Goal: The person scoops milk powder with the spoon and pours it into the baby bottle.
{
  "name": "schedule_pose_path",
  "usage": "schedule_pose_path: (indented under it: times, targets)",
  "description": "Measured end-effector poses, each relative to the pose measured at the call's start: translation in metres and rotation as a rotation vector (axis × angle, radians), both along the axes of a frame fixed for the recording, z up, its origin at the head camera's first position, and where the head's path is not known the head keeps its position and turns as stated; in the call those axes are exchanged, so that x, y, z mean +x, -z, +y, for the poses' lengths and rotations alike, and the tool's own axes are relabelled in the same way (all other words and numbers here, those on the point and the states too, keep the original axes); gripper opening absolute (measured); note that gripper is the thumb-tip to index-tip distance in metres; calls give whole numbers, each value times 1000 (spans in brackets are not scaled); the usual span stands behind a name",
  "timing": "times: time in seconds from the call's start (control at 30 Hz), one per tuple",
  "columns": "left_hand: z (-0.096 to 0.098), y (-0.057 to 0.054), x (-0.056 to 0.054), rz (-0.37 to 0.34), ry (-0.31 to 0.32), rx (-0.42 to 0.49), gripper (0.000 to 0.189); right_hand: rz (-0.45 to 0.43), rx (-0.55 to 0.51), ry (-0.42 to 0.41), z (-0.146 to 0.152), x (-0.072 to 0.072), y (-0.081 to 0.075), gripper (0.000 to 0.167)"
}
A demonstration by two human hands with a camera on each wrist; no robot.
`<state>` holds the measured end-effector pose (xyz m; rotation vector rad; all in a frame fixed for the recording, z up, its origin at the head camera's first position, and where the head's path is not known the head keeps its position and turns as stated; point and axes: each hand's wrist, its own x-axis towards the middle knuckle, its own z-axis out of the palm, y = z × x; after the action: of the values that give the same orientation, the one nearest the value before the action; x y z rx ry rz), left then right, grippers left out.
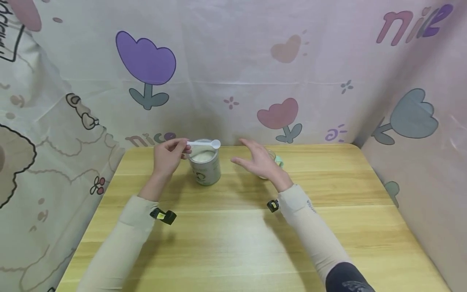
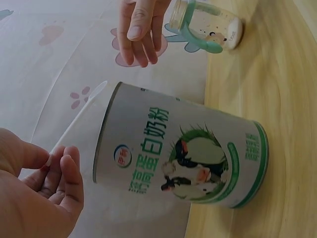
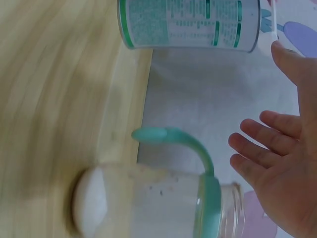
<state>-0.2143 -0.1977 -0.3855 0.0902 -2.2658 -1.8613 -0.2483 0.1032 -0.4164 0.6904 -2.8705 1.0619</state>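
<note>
My left hand [image 1: 168,158] pinches the thin handle of a white scoop [image 1: 216,144] between thumb and fingers. The scoop stretches across just above the rim of a milk powder can [image 1: 206,172], which stands upright without a lid. Pale powder [image 1: 202,156] shows inside it. To the can's right my right hand [image 1: 260,162] hangs in the air, fingers extended, holding nothing. It partly hides a clear bottle [image 3: 153,198] with a mint green handle [image 3: 198,148]. White powder [image 3: 91,203] lies at the bottle's base. The bottle's mouth appears uncapped.
A light wooden table [image 1: 233,243] carries the can and bottle near its back edge. Patterned cloth [image 1: 226,52] with flowers hangs close behind the table and along both sides. Small black cameras [image 1: 163,216] are strapped at both wrists.
</note>
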Motion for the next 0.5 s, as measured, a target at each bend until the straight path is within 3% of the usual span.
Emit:
schedule_pose_path:
  times: [0.5]
  targets:
    - [-19, 7, 6, 50, -44, 12, 35, 6, -32, -88, -39, -1, 2, 89]
